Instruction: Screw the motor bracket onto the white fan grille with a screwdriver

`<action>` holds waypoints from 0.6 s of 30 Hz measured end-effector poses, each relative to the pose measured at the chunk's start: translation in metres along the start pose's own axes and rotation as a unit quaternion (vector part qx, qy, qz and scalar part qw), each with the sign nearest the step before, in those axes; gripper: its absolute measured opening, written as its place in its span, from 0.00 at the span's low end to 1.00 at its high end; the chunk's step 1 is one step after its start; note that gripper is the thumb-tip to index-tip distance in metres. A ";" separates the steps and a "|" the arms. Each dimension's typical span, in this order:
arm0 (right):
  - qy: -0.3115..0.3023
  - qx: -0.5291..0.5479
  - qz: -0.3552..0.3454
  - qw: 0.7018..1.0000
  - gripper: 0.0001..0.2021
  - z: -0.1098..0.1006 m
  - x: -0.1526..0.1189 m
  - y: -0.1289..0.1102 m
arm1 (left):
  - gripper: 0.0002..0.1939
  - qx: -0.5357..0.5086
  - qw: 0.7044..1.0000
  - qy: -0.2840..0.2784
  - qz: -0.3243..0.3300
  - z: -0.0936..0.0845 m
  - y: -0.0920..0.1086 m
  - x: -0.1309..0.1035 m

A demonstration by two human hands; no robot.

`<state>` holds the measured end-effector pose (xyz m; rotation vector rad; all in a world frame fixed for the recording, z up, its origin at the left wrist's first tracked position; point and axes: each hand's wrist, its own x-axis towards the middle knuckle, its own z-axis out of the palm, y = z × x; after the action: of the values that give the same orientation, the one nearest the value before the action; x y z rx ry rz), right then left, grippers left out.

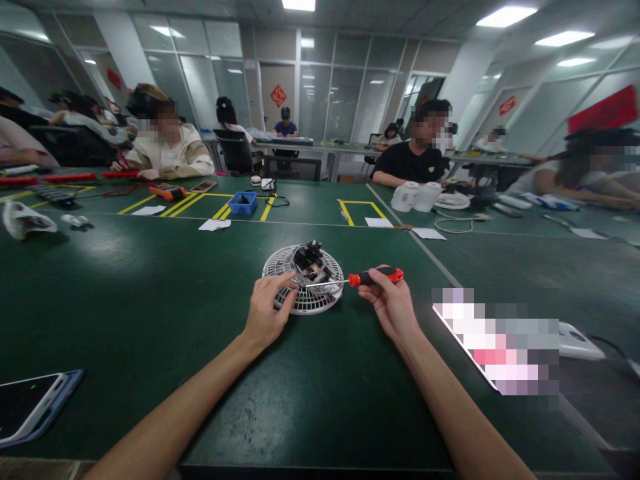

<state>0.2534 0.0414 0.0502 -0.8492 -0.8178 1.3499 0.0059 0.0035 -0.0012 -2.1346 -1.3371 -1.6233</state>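
Note:
A white round fan grille point(313, 305) lies on the green table, with a black motor assembly point(309, 255) and wires on top of it. My right hand point(393, 307) grips a red and black screwdriver point(376, 276), its shaft pointing left across the grille. Over the grille's left side, my left hand point(267, 310) has thumb and fingers curled together at the screwdriver's tip. Whatever small thing those fingers may pinch is too small to make out.
A phone point(30, 407) rests at the near left; a bright, pixelated screen point(480, 347) lies right of my arm. Farther back are a blue bin point(243, 203), an orange meter point(168, 192), white housings point(416, 197) and paper slips. Several people sit at surrounding tables.

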 end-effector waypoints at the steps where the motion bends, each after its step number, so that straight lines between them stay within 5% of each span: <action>1: -0.005 0.000 -0.003 1.000 0.22 -0.001 0.000 -0.001 | 0.16 -0.002 1.000 0.000 0.001 0.000 0.000 0.000; 18: -0.132 -0.052 -0.019 0.990 0.30 -0.008 -0.005 -0.016 | 0.10 -0.007 1.000 -0.006 -0.007 -0.004 -0.005 0.002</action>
<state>0.2679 0.0351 0.0607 -0.7405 -1.1130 1.4143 -0.0002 0.0052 0.0000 -2.1525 -1.3499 -1.6317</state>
